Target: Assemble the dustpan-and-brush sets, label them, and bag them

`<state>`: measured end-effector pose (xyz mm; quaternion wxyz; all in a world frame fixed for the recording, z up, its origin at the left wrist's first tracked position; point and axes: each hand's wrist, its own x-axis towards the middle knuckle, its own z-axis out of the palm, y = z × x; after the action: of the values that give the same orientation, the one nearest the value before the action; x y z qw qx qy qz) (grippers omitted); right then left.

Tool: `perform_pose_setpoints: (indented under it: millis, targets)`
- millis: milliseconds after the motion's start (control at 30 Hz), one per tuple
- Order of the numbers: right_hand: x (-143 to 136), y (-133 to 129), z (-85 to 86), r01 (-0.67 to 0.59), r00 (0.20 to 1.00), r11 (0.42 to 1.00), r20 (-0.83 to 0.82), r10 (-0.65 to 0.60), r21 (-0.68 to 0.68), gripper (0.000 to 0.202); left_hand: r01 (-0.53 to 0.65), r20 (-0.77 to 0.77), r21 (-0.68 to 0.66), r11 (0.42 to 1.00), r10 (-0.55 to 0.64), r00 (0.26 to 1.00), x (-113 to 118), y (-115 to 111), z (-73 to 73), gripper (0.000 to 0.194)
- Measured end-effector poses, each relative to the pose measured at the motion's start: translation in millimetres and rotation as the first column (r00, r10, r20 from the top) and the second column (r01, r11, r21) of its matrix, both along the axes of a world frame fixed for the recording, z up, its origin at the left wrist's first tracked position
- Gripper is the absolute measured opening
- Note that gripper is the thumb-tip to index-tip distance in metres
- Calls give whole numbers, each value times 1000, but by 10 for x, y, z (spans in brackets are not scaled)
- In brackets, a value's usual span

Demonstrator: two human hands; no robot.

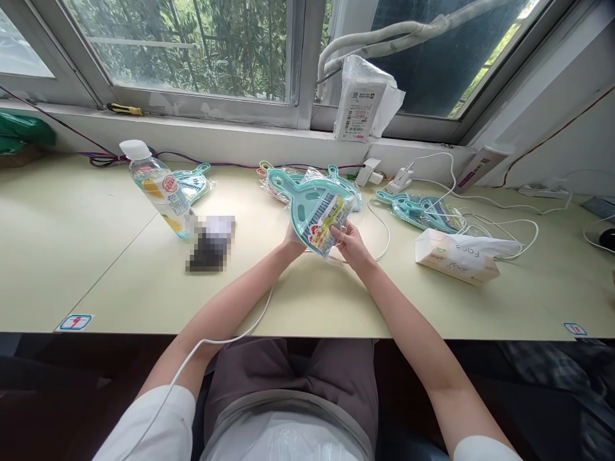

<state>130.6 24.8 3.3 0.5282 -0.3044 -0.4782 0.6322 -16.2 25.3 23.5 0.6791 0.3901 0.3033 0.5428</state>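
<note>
Above the table I hold a teal mini dustpan and brush set (307, 208) in clear wrap, tilted, its handle toward the upper left. A colourful label and blue bristles show on it. My left hand (293, 239) grips the lower left edge, its fingers mostly hidden behind the pan. My right hand (352, 244) pinches the wrapped lower right corner, thumb on the front. Right behind lie more wrapped sets, one with a teal handle (333, 171), partly covered by the one I hold. Another teal set (423, 211) lies to the right, and one more (193, 182) sits behind the bottle at left.
A drink bottle (158, 189) stands at left, beside a blurred-out dark item (210, 246). At right are a tissue pack (456, 256) and loose white cables (480, 224). A white cord crosses my left arm. A yellow cutter (125, 109) and a wrapped box (360, 102) rest on the sill.
</note>
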Motion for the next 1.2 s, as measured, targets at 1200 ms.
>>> perform_pose_setpoints:
  millis: [1200]
  targets:
    - [443, 242, 43, 363, 576, 683, 424, -699, 634, 23, -132, -77, -65, 989, 127, 989, -274, 185, -209, 46]
